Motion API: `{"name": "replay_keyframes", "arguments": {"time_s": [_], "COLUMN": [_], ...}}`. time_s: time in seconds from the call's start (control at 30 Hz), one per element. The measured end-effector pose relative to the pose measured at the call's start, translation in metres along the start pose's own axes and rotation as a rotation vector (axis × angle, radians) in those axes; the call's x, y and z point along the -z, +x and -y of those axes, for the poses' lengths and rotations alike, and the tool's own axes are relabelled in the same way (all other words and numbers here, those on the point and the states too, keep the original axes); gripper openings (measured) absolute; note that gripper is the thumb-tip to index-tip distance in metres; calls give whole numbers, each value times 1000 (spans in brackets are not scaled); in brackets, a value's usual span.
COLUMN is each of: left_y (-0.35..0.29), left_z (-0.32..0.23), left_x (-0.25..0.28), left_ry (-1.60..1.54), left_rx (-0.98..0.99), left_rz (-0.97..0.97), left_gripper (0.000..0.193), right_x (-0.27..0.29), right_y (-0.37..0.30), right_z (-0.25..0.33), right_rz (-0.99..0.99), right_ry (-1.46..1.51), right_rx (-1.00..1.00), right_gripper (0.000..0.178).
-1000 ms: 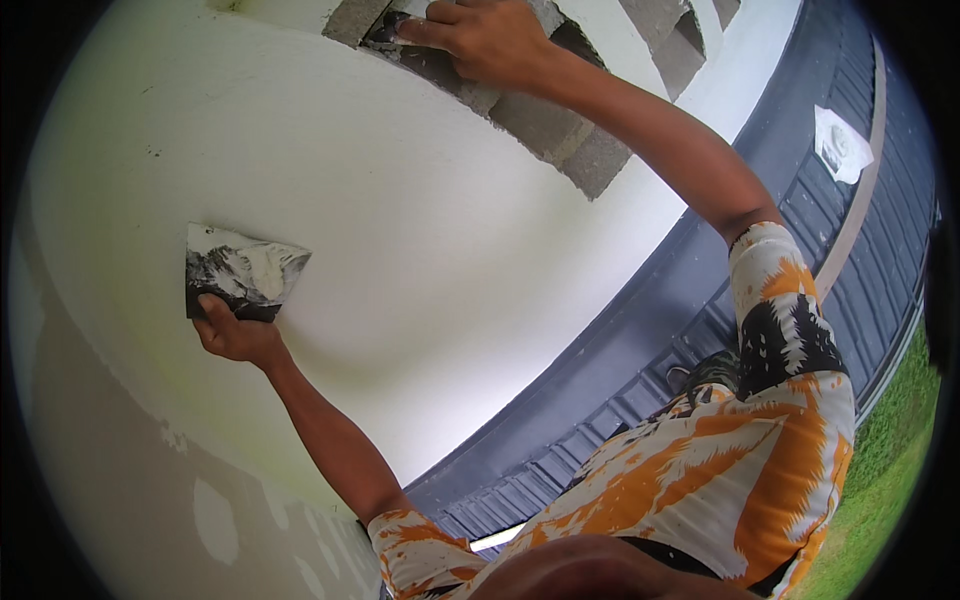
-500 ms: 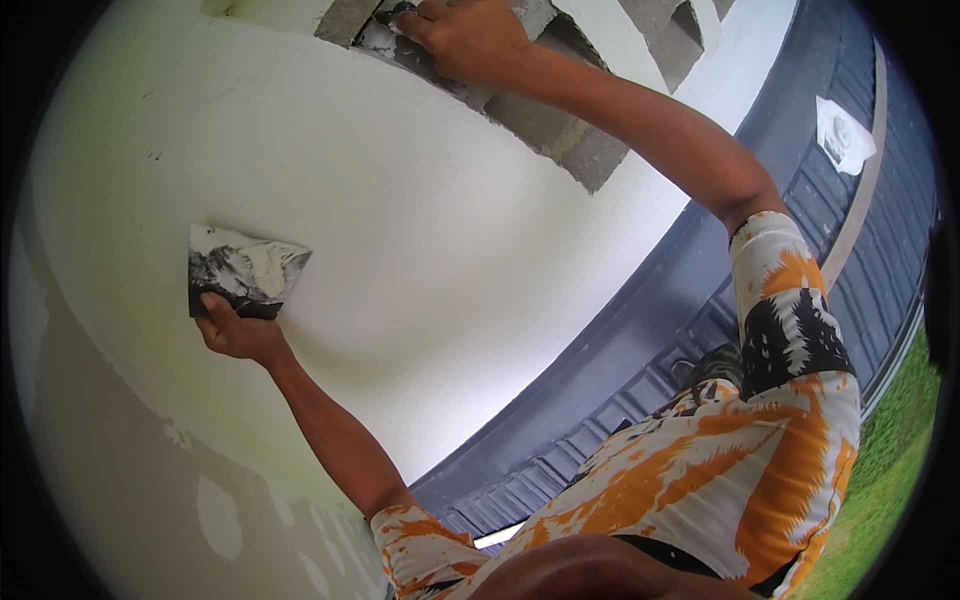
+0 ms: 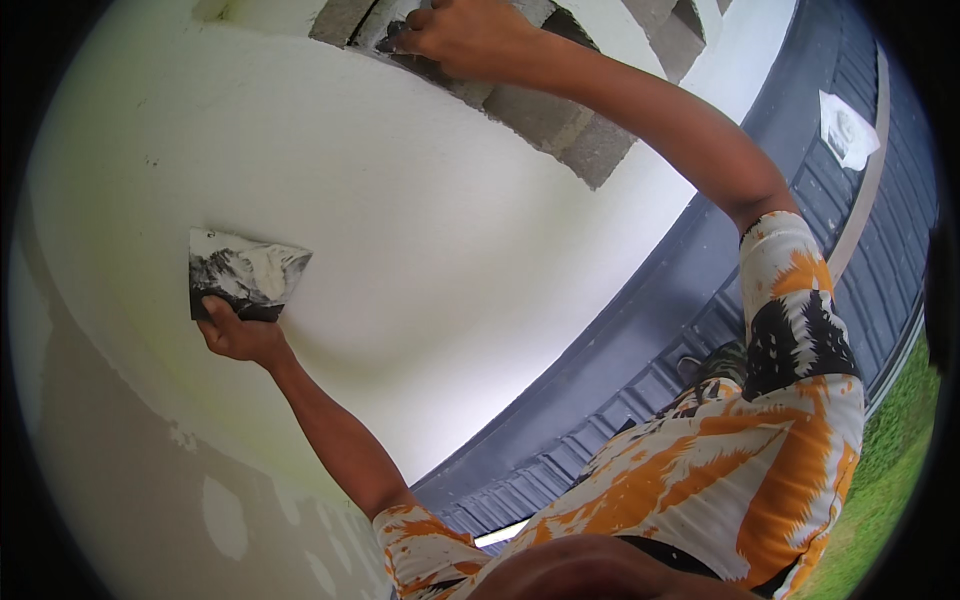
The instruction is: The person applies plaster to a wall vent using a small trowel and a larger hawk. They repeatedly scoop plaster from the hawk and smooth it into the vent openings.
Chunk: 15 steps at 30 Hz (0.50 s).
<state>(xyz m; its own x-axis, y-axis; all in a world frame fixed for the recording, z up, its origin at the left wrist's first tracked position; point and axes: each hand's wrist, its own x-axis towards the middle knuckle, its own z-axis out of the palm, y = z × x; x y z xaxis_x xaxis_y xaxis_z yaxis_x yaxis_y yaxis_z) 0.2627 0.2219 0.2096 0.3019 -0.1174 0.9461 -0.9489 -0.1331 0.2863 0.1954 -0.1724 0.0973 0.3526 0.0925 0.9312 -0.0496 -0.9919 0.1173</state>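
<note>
My left hand (image 3: pixel 240 335) is closed on the lower edge of a dark flat plastering board (image 3: pixel 245 265), its thumb on the face. Smeared white filler lies over that face. At the top, my right hand (image 3: pixel 475 38) has its fingers wrapped round a small dark tool (image 3: pixel 392 40) whose kind they mostly hide. That tool is against the bare grey blockwork (image 3: pixel 555 125), where a dark gap runs between blocks. Smooth white wall (image 3: pixel 400 220) surrounds the ragged edge of the blockwork.
More bare blocks (image 3: pixel 675 45) show at the upper right. A dark blue ribbed metal roof (image 3: pixel 810 195) runs along the right, with a long strip of wood (image 3: pixel 860 215) and a white-smeared sheet (image 3: pixel 847 130) on it. Grass (image 3: pixel 890 450) lies beyond. Lower left is a patched grey-beige wall (image 3: pixel 150 430).
My right hand has shifted slightly up and to the right along the blocks with the dark tool. The left hand and its board are nearly still.
</note>
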Motion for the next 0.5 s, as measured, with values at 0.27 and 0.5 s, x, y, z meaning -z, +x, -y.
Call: {"name": "replay_keyframes", "arguments": {"time_s": [0.27, 0.5], "left_y": [-1, -1], "left_z": [-4, -8], "left_x": [-5, -7], "left_ry": [-29, -43], "left_rx": [10, 5], "left_rz": [-15, -20], "left_gripper": [49, 47], "right_x": [18, 11], "right_y": [7, -4], "right_z": [1, 11], "right_rz": [74, -110], "right_ry": [37, 120], "right_rx": [-78, -147], "right_gripper": [13, 32]}}
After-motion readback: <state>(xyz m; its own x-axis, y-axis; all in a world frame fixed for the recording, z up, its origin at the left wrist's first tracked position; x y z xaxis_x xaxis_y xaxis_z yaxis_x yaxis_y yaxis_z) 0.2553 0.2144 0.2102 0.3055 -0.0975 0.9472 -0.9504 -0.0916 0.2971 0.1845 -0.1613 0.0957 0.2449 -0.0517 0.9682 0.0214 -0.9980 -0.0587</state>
